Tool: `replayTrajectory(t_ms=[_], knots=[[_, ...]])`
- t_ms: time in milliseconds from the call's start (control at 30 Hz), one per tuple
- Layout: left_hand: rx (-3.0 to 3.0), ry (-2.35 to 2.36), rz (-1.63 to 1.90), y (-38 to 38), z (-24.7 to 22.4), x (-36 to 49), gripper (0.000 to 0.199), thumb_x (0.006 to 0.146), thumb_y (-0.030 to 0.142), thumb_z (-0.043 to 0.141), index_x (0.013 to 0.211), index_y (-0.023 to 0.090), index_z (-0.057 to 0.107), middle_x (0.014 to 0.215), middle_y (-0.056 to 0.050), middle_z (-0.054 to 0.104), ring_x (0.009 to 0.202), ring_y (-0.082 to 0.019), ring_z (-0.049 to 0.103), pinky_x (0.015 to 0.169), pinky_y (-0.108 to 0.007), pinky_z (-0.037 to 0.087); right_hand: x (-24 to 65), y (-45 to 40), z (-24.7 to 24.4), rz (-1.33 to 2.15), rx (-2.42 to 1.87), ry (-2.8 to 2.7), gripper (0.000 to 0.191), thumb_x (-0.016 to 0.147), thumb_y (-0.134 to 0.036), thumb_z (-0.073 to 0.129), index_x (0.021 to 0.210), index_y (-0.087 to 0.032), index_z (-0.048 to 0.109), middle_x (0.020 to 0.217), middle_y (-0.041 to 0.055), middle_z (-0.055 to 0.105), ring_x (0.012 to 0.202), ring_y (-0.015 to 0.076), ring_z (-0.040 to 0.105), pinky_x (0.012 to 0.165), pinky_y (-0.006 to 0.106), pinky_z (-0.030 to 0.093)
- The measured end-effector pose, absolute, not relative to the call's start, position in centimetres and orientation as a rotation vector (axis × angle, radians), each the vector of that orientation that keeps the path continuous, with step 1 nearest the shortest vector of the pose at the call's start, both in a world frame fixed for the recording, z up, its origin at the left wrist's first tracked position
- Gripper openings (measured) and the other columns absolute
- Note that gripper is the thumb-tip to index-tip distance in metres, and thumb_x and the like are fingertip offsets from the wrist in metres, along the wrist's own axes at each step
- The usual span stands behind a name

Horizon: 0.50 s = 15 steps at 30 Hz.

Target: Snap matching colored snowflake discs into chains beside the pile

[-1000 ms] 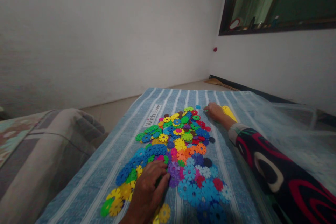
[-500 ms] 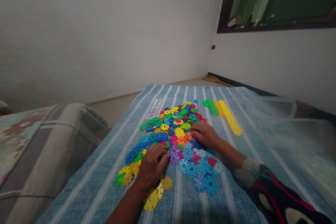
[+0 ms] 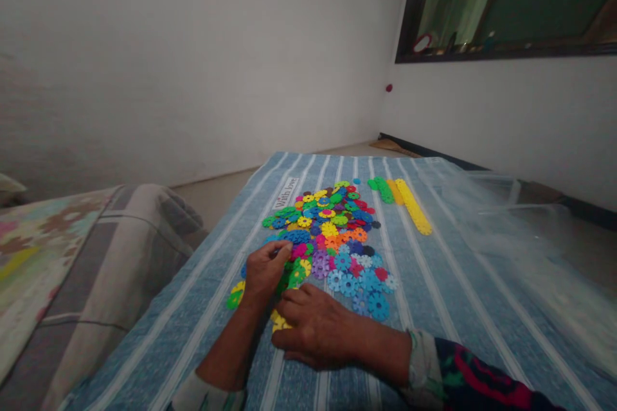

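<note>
Right hand point(image 3: 315, 327) was palm down, fingers curled at yellow notched discs point(image 3: 278, 320); whether it gripped any could not be told. Left hand point(image 3: 260, 270) was half closed, thumb near forefinger, tips at the blue discs point(image 3: 295, 237); grip likewise unclear. Beyond both, the multicoloured disc pile point(image 3: 329, 229) lay on the striped cloth point(image 3: 443, 282). Right of it lay a long yellow row point(image 3: 414, 209), with shorter orange point(image 3: 396, 191) and green rows point(image 3: 384, 191) beside it.

Dark right sleeve point(image 3: 486, 377) with pink curves, green patches, grey cuff point(image 3: 425, 366); left cuff point(image 3: 208, 393) also grey
</note>
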<state>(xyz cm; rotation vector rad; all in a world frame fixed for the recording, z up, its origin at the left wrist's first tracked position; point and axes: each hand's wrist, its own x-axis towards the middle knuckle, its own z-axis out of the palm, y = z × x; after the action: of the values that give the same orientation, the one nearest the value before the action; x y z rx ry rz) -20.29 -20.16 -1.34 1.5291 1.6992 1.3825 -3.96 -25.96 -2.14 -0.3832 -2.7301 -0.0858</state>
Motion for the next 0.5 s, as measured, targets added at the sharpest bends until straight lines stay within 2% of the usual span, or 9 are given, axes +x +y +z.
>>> replayTrajectory(t_ms=[133,233,500], knots=[[1.567,1.711,1.372,-20.0,-1.5,-20.4,0.026,0.071,0.043,0.064,0.071,0.019,0.073,0.065,-0.001,0.072,0.063,-0.019,0.067,0.064,-0.029,0.053,-4.4,-25.1,-3.5,-0.169,-0.481,-2.695,0.018,0.097,-0.034,0.050,0.092,-0.023,0.062,0.092,0.0052,0.059,0.096,0.0233,0.048,0.078,0.036,0.039],[1.590,1.714,1.359,-19.9,-1.7,-20.6,0.026,0.071,0.044,0.063,0.070,0.019,0.073,0.066,-0.001,0.072,0.064,-0.020,0.067,0.064,-0.031,0.053,-3.4,-23.9,-4.1,-0.216,-0.667,-2.627,0.014,0.096,-0.027,0.052,0.088,-0.021,0.062,0.092,0.0064,0.058,0.097,0.0235,0.047,0.079,0.036,0.038],[1.758,1.699,1.244,-19.9,-2.1,-20.6,0.028,0.075,0.043,0.059,0.073,0.019,0.073,0.070,-0.002,0.073,0.067,-0.020,0.067,0.067,-0.031,0.054,0.3,-20.6,-4.3,-0.043,-0.923,-2.447,0.011,0.090,-0.028,0.062,0.090,-0.017,0.064,0.092,0.0066,0.060,0.091,0.0209,0.049,0.079,0.033,0.037]])
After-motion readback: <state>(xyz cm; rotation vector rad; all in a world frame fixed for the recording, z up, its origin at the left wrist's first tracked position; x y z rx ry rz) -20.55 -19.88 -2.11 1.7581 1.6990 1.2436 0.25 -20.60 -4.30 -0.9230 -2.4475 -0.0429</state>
